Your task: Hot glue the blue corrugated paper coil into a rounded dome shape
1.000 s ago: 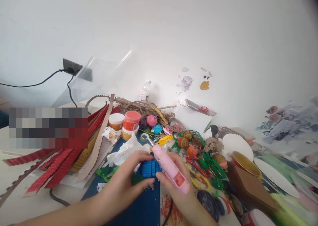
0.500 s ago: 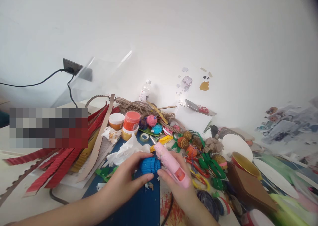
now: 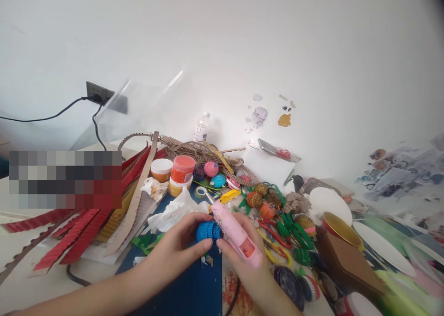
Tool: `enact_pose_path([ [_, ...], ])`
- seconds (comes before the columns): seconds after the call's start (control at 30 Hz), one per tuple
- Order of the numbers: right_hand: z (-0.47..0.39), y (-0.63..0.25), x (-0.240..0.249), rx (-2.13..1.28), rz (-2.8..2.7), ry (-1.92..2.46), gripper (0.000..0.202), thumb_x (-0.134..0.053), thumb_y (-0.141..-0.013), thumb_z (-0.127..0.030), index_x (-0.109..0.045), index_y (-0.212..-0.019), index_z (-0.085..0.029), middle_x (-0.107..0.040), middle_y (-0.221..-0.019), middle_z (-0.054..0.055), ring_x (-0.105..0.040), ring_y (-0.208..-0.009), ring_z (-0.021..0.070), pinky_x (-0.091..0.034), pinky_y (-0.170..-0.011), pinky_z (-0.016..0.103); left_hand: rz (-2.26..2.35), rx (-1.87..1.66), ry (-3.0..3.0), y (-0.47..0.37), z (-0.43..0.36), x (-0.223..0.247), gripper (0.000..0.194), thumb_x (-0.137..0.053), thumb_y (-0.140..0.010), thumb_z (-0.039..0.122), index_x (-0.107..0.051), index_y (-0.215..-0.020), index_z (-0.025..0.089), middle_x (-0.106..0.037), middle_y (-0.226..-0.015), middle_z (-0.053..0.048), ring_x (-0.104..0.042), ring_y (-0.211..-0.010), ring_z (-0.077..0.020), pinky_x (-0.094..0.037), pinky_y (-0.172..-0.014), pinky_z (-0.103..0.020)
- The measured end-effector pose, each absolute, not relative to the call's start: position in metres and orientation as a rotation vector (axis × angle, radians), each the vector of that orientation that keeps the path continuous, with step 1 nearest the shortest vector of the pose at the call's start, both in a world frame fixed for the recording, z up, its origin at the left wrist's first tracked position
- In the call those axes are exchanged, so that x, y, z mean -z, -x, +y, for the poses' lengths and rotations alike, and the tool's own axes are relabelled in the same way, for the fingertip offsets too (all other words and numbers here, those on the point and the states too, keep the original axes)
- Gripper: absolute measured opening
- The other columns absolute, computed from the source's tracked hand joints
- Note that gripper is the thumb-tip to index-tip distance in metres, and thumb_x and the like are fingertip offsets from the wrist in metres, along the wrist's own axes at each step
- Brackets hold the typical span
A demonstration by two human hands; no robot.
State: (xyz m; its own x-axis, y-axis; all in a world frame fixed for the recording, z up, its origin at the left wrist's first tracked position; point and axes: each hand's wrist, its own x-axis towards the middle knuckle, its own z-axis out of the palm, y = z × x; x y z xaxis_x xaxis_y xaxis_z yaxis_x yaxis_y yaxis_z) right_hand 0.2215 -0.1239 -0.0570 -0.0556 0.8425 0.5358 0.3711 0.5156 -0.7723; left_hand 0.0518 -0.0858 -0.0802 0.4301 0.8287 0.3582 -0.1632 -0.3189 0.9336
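Between the fingers and thumb of my left hand (image 3: 183, 244) is a ridged blue corrugated-paper piece (image 3: 205, 232), rolled and stepped narrower toward the right. My right hand (image 3: 244, 266) is wrapped round a pink glue gun (image 3: 233, 229) with an orange trigger. Its metal nozzle points up and away to the left, past the far side of the blue piece. The right thumb and a fingertip meet the blue piece's right end, partly hidden by the gun. Under both hands lies a blue mat (image 3: 180, 286) with paper scraps.
Left lie red corrugated strips (image 3: 81, 232). Behind the hands are crumpled tissue (image 3: 176, 212), paint jars (image 3: 183, 169) and a tape roll (image 3: 200, 192). Right are yellow-handled scissors (image 3: 286, 256), green paper pieces, a brown box (image 3: 347, 256) and a black cord (image 3: 237, 290).
The blue piece has turned slightly in my fingers, showing more of its narrower right end. The glue gun has shifted a little left and down. Both hands keep their hold.
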Motion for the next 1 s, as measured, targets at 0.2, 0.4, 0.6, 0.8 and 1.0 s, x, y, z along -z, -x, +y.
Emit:
enact_pose_path([
  [0.2,-0.1216,-0.2230,0.0586,-0.462,-1.648,1.069,0.030,-0.064,-0.075,-0.021,-0.056,-0.103,-0.022,-0.062,-0.096,0.004,-0.059,-0.087,0.0199,-0.049,-0.072,0.029,0.692,-1.155,-1.629,-0.0513,-0.0858,0.0772,0.031,-0.063,-0.075,0.039,-0.053,-0.100,0.024,-0.064,-0.100,-0.004,-0.059,-0.101,-0.0228,-0.051,-0.085,-0.038],
  [0.4,-0.1247,-0.2195,0.0571,-0.450,-1.641,1.068,0.027,-0.064,-0.074,-0.020,-0.056,-0.100,-0.024,-0.062,-0.092,0.001,-0.060,-0.082,0.0176,-0.048,-0.070,0.027,0.724,-1.244,-1.687,-0.0508,-0.0862,0.0834,0.031,-0.065,-0.073,0.037,-0.053,-0.098,0.024,-0.062,-0.102,-0.004,-0.058,-0.102,-0.0222,-0.051,-0.085,-0.034],
  [0.6,-0.1265,-0.2161,0.0570,-0.480,-1.608,1.071,0.026,-0.062,-0.075,-0.016,-0.057,-0.097,-0.027,-0.062,-0.089,-0.002,-0.059,-0.078,0.0152,-0.048,-0.069,0.025,0.779,-1.312,-1.781,-0.0497,-0.0875,0.0835,0.030,-0.067,-0.071,0.031,-0.054,-0.097,0.024,-0.061,-0.102,-0.005,-0.057,-0.102,-0.0228,-0.048,-0.090,-0.036],
  [0.8,-0.1256,-0.2188,0.0546,-0.490,-1.644,1.099,0.026,-0.062,-0.075,-0.018,-0.057,-0.100,-0.024,-0.062,-0.096,0.001,-0.059,-0.087,0.0176,-0.047,-0.075,0.027,0.699,-1.200,-1.607,-0.0515,-0.0852,0.0814,0.026,-0.063,-0.074,0.035,-0.053,-0.096,0.025,-0.063,-0.097,-0.003,-0.058,-0.100,-0.0228,-0.051,-0.083,-0.035],
  [1.0,-0.1246,-0.2206,0.0524,-0.488,-1.664,1.156,0.023,-0.063,-0.074,-0.020,-0.057,-0.096,-0.021,-0.062,-0.088,0.001,-0.058,-0.080,0.0173,-0.045,-0.068,0.026,0.630,-1.151,-1.555,-0.0510,-0.0833,0.0830,0.029,-0.063,-0.075,0.036,-0.054,-0.099,0.024,-0.062,-0.101,-0.003,-0.056,-0.103,-0.0232,-0.047,-0.088,-0.036],
])
